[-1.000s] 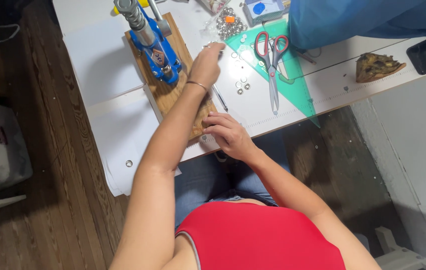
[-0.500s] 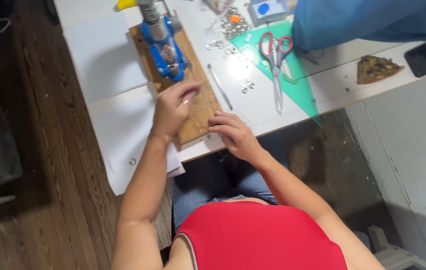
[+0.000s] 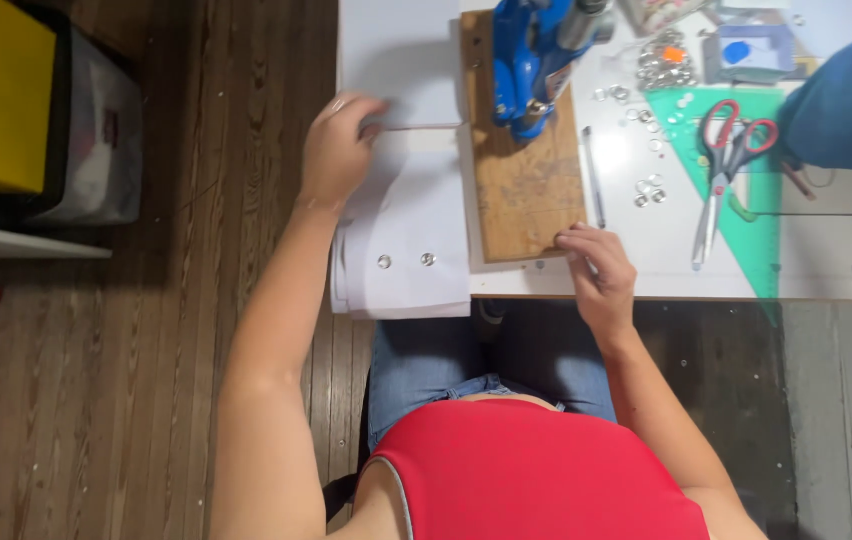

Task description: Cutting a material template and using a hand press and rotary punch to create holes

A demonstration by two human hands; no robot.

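Note:
My left hand (image 3: 336, 150) rests on the white fabric (image 3: 406, 225) at the table's left edge, fingers curled on its upper part. That fabric hangs over the edge and carries two metal snaps (image 3: 406, 261). My right hand (image 3: 596, 265) presses its fingertips at the near right corner of the wooden board (image 3: 526, 195). A blue hand press (image 3: 536, 55) stands on the far end of the board. I cannot tell whether the right hand pinches anything.
Red-handled scissors (image 3: 726, 165) lie on a green triangle ruler (image 3: 746, 160) to the right. Loose metal snaps (image 3: 646, 190) and a pen (image 3: 594, 175) lie beside the board. A yellow-lidded bin (image 3: 6, 100) sits on the wooden floor at left. Blue cloth (image 3: 846, 100) lies far right.
My left hand left the board and moved left onto the white fabric. The view shifted, so the table sits more to the right. My right hand stayed at the board's near corner.

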